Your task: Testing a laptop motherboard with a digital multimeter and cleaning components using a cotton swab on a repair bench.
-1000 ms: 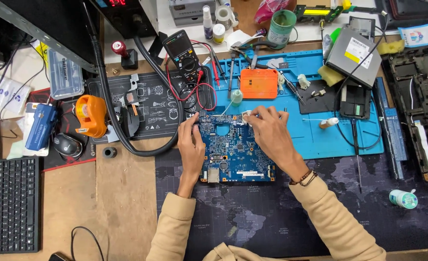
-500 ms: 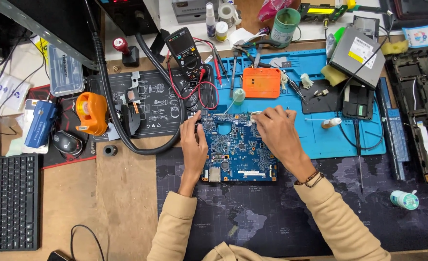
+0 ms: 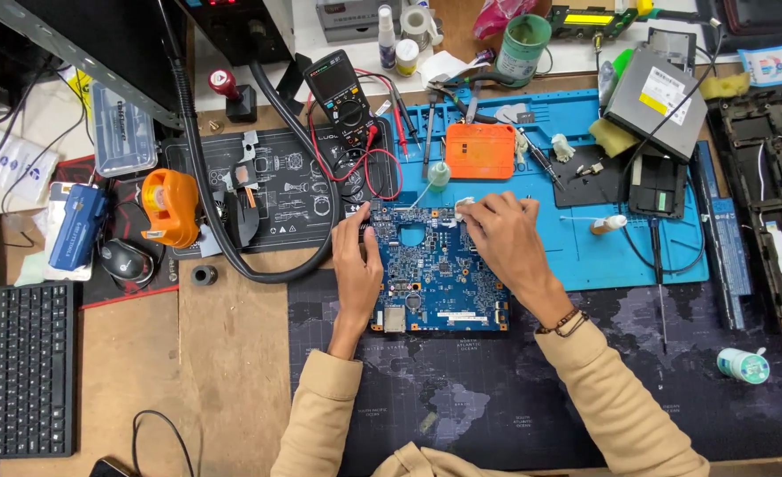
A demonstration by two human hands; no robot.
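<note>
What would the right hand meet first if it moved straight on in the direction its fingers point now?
The right hand points up and left across the blue circuit board. Going straight on, it would probably first meet the small pale green bottle just past the board's top edge, though depth is unclear.

circuit board (image 3: pixel 440 274) on desk mat (image 3: pixel 462 389), multimeter (image 3: pixel 345 88) behind, keyboard (image 3: pixel 30 367) far left (desk edge)

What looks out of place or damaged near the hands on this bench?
Nothing looks damaged or spilled. The left hand steadies the blue circuit board; the right hand presses something small and white on its top edge. The red multimeter leads lie tangled beside it.
</note>
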